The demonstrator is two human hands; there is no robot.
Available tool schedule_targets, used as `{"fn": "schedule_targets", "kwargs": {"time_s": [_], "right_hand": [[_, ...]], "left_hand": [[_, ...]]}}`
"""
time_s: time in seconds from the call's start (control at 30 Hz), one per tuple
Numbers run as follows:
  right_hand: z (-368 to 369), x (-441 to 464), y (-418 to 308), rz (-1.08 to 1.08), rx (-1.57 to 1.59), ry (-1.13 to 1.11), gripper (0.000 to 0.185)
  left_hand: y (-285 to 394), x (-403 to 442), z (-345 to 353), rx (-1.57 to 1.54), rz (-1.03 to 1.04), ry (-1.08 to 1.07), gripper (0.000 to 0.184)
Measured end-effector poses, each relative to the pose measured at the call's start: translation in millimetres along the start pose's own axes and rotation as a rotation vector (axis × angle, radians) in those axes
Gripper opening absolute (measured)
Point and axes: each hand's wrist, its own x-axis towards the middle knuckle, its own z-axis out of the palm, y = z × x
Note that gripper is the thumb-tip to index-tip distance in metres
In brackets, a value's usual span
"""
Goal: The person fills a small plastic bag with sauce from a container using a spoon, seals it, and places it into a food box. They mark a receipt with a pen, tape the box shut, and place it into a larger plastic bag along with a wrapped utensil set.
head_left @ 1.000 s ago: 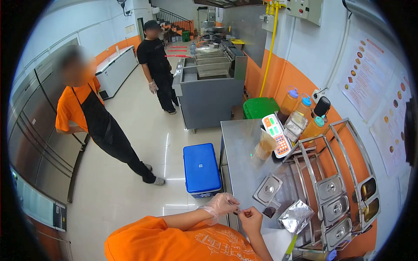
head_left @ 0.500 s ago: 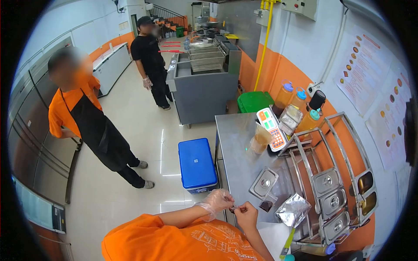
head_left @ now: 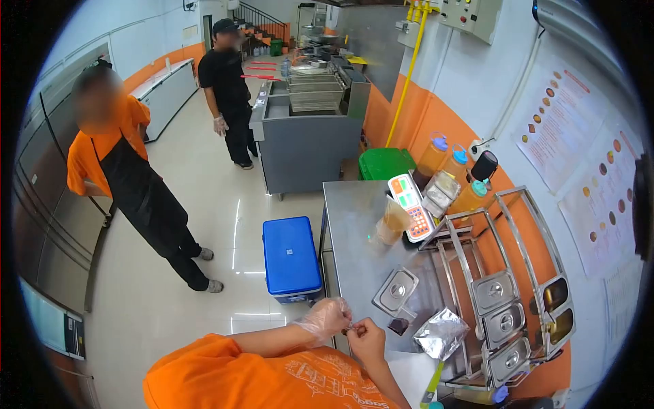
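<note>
My left hand (head_left: 329, 319), in a clear plastic glove, has its fingers pinched together over the table's near-left edge. Against it, fingertip to fingertip, is my right hand (head_left: 368, 339), which looks bare and is closed too. Between them is a small dark thing with a bit of clear plastic, mostly hidden by the fingers. A small clear packet with dark contents (head_left: 398, 326) lies on the steel table (head_left: 347, 235) just beyond my right hand. Beside it are a steel lidded pan (head_left: 395, 291) and a foil-wrapped bundle (head_left: 441, 334).
A steel rack (head_left: 470, 273) holds lidded pans on the right. Behind stand a scale (head_left: 411, 204), a plastic jug (head_left: 393, 223) and sauce bottles (head_left: 430, 160). A blue cooler (head_left: 293, 255) sits on the floor. Two people, one in a black apron (head_left: 143, 191), stand left.
The whole view has shifted slightly, so most things sit further left. My hands stay pinched together over the same spot. The two people remain standing where they were.
</note>
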Motion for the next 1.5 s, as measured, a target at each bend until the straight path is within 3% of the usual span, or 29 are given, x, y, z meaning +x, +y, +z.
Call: {"fn": "schedule_targets", "kwargs": {"time_s": [0.1, 0.17, 0.23, 0.27, 0.33, 0.5, 0.63, 0.7, 0.73, 0.87, 0.93, 1.03, 1.13, 1.37, 1.43, 1.5], "right_hand": [[0, 6, -10, 0.031, 0.202, -0.175, 0.023], [-9, 2, -11, 0.064, 0.21, -0.231, 0.027], [-5, 7, -15, -0.086, 0.122, -0.192, 0.028], [-4, 8, -14, -0.082, 0.124, -0.2, 0.028], [-2, 12, -12, -0.376, -0.039, -0.126, 0.023], [2, 12, -17, -0.359, 0.002, -0.114, 0.014], [-1, 14, -30, -0.283, 0.056, -0.093, 0.011], [-5, 12, -34, -0.275, 0.064, -0.088, 0.011], [-6, 15, -37, -0.278, 0.074, -0.073, 0.011], [-7, 17, -44, -0.255, 0.09, -0.101, 0.013], [-12, 18, -48, -0.21, 0.047, -0.101, 0.015], [-14, 19, -52, -0.171, 0.08, -0.1, 0.017], [-22, 19, -58, -0.098, 0.086, -0.118, 0.017], [-29, 20, -67, -0.264, 0.056, -0.113, 0.018], [-29, 19, -65, -0.187, 0.133, -0.091, 0.018], [-31, 18, -61, -0.177, 0.127, -0.105, 0.017]], "left_hand": [[-3, 3, -15, 0.045, 0.157, 0.07, 0.012], [-4, 1, -15, -0.042, 0.077, 0.011, 0.014], [5, 2, -25, -0.118, -0.123, -0.05, 0.017], [9, -1, -29, -0.082, -0.091, -0.052, 0.019], [17, -5, -37, -0.145, -0.136, -0.084, 0.019], [5, -8, -40, -0.397, -0.206, -0.121, 0.019], [-20, -7, -42, -0.626, -0.178, -0.236, 0.038], [-18, -8, -47, -0.32, 0.148, -0.244, 0.053], [-14, -11, -51, -0.276, 0.211, -0.25, 0.065], [-24, -16, -38, -0.338, 0.222, -0.208, 0.066], [-26, -19, -27, -0.651, 0.063, -0.264, 0.06], [-28, -24, -20, -0.93, 0.006, -0.263, 0.05], [-27, -27, -19, -0.993, 0.037, -0.229, 0.046], [-34, -21, -30, -0.778, 0.088, -0.249, 0.033], [-38, -19, -29, -0.646, 0.288, -0.164, 0.032], [-36, -19, -29, -0.628, 0.342, -0.113, 0.03]]}}
